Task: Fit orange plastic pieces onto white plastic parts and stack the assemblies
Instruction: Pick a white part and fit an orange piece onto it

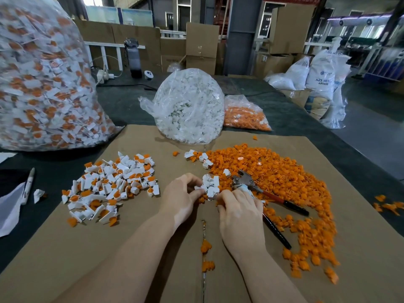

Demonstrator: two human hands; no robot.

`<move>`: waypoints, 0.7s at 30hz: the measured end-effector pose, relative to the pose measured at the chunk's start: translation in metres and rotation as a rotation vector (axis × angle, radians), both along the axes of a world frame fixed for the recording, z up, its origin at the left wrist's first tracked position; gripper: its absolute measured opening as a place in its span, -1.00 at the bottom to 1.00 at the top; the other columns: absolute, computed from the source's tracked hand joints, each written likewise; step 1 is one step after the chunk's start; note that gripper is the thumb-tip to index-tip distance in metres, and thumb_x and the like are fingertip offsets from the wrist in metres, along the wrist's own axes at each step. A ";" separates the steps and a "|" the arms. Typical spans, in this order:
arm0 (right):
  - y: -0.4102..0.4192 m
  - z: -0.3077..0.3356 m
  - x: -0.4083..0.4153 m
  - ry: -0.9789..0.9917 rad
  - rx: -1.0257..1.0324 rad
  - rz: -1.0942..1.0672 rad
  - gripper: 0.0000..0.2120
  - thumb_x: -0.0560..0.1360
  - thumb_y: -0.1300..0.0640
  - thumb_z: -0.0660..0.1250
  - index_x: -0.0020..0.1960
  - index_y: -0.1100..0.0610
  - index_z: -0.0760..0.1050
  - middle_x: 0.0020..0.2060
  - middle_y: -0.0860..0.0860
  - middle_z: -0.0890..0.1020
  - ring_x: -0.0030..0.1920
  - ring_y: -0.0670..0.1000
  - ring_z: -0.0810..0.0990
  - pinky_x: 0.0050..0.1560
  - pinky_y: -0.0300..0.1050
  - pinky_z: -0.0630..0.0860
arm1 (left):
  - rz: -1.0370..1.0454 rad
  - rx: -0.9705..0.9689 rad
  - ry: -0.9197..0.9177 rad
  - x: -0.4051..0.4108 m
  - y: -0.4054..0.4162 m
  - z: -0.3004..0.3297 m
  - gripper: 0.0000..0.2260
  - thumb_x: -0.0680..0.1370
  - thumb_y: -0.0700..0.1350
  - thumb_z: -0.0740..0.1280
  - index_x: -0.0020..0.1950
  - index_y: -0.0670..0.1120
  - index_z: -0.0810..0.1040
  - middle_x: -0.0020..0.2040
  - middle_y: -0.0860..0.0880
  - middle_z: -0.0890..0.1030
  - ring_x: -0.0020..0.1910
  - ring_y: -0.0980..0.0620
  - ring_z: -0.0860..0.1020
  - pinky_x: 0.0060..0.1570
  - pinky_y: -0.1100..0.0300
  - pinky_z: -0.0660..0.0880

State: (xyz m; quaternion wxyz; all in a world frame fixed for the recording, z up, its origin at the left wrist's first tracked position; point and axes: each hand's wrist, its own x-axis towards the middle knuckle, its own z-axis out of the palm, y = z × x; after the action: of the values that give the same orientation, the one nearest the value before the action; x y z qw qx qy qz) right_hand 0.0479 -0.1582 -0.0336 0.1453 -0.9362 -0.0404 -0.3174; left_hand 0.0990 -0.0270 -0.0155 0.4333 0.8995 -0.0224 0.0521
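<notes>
White plastic parts (210, 186) sit pinched between my left hand (180, 197) and right hand (238, 207), both curled beside the loose orange pieces (284, 180) for quick fitting, finished assemblies (111, 184) heaped left.

Indoor workshop/warehouse, daylight via large windows (369, 29) at rear right. Steel column (241, 33), grey, stands centre-rear. Cardboard boxes (202, 47) stacked beside column; flat cardboard panels (122, 38) lean along back wall. White railing (109, 52) at left-rear. Work table (122, 101) w/ dark grey top, partly covered by brown cardboard sheet (105, 248). White resin sacks (323, 73) piled on floor at right. Floor (376, 119) grey concrete.
</notes>
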 end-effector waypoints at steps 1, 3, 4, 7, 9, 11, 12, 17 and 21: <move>-0.001 0.000 -0.001 -0.003 0.031 0.015 -0.81 0.28 0.27 0.55 -0.22 0.10 0.58 -0.32 0.00 0.58 -0.25 0.08 0.58 -0.20 0.05 0.48 | 0.020 -0.044 -0.016 -0.002 0.000 0.000 -0.90 0.48 -0.11 0.41 -0.08 0.05 0.53 -0.14 0.08 0.56 -0.13 0.12 0.50 -0.18 0.31 0.38; -0.002 0.001 -0.001 -0.008 0.086 0.040 -0.85 0.31 0.26 0.53 -0.23 0.11 0.57 -0.31 0.00 0.58 -0.24 0.09 0.57 -0.20 0.05 0.47 | 0.063 -0.106 -0.048 -0.006 0.001 0.001 -0.88 0.46 -0.14 0.43 -0.08 0.05 0.55 -0.15 0.09 0.57 -0.19 0.19 0.48 -0.25 0.39 0.34; -0.003 0.001 -0.001 -0.009 0.114 0.054 -0.86 0.32 0.27 0.52 -0.23 0.12 0.57 -0.31 0.01 0.57 -0.23 0.09 0.57 -0.20 0.04 0.46 | 0.074 -0.133 -0.057 -0.009 0.001 0.001 -0.88 0.46 -0.15 0.43 -0.06 0.03 0.57 -0.14 0.07 0.59 -0.19 0.19 0.50 -0.25 0.40 0.35; -0.004 0.004 -0.003 -0.011 0.214 0.110 -0.88 0.35 0.29 0.49 -0.22 0.14 0.57 -0.32 0.00 0.58 -0.24 0.06 0.56 -0.19 -0.01 0.46 | 0.060 -0.194 -0.084 -0.017 0.002 0.002 -0.91 0.46 -0.13 0.43 -0.07 0.01 0.63 -0.14 0.06 0.62 -0.15 0.17 0.54 -0.23 0.46 0.37; -0.005 0.006 -0.003 -0.006 0.282 0.149 -0.90 0.38 0.31 0.47 -0.19 0.15 0.59 -0.30 -0.02 0.61 -0.24 0.01 0.57 -0.20 -0.07 0.51 | 0.040 -0.181 -0.098 -0.024 0.002 0.001 -0.97 0.48 -0.07 0.41 -0.15 0.04 0.64 -0.17 0.12 0.60 -0.15 0.25 0.52 -0.22 0.52 0.35; -0.006 0.007 -0.004 0.019 0.364 0.170 -0.92 0.41 0.30 0.44 -0.15 0.15 0.61 -0.27 -0.05 0.63 -0.22 -0.05 0.57 -0.19 -0.14 0.53 | 0.032 -0.152 -0.090 -0.029 0.001 -0.003 -0.94 0.49 -0.08 0.38 -0.11 0.01 0.66 -0.19 0.17 0.58 -0.17 0.31 0.50 -0.20 0.59 0.32; -0.007 0.007 -0.005 0.034 0.405 0.173 -0.92 0.42 0.29 0.43 -0.13 0.14 0.61 -0.26 -0.07 0.63 -0.22 -0.08 0.57 -0.18 -0.18 0.52 | 0.031 -0.149 -0.080 -0.030 0.000 -0.003 -0.92 0.49 -0.11 0.39 -0.05 -0.01 0.65 -0.19 0.18 0.57 -0.19 0.32 0.50 -0.20 0.60 0.32; -0.008 0.008 -0.005 0.103 0.540 0.156 -0.94 0.46 0.23 0.39 -0.12 0.09 0.59 -0.24 -0.12 0.60 -0.16 -0.13 0.55 -0.13 -0.27 0.46 | -0.042 0.036 -0.073 -0.032 -0.004 -0.003 -0.67 0.50 -0.13 0.38 0.26 0.01 0.53 0.03 0.09 0.54 -0.07 0.23 0.46 -0.13 0.53 0.30; -0.007 0.009 -0.005 0.111 0.540 0.149 -0.95 0.47 0.20 0.39 -0.14 0.07 0.57 -0.25 -0.13 0.56 -0.14 -0.11 0.52 -0.10 -0.16 0.48 | -0.037 0.026 -0.049 -0.032 -0.009 -0.003 -0.85 0.52 -0.09 0.35 0.08 0.02 0.59 -0.01 0.11 0.52 -0.03 0.19 0.45 -0.18 0.49 0.30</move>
State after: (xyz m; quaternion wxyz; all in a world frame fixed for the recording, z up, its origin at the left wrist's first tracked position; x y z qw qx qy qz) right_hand 0.0426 -0.1656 -0.0249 0.4144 -0.8740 -0.0152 -0.2534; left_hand 0.0667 -0.0359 -0.0184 0.4219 0.9029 -0.0501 0.0657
